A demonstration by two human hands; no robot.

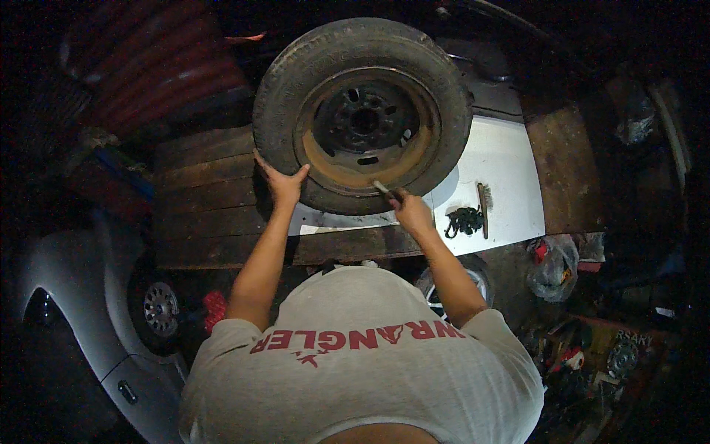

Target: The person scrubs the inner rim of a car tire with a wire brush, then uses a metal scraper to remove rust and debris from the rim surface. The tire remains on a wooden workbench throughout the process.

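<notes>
A car wheel (pixel 362 189) rests on a wooden bench, its worn tyre around a steel rim with a dark centre and a rusty brown barrel. At its lower left edge, my left hand (pixel 283 183) grips the tyre with the thumb spread over the sidewall. My right hand (pixel 413 211) is closed around a slim tool with a pale end (pixel 380 186), which touches or hovers at the rim's lower edge; its exact kind is too small to tell. To the right lie a wire brush with a wooden back (pixel 484 211) and a tangled black bundle (pixel 464 221).
A white sheet (pixel 510 159) lies under part of the wheel on the plank bench (pixel 200 200). Left stands a silver car (pixel 81 274); behind it are red corrugated panels (pixel 159 63). A plastic bag (pixel 553 270) and cluttered tools (pixel 584 355) are at right.
</notes>
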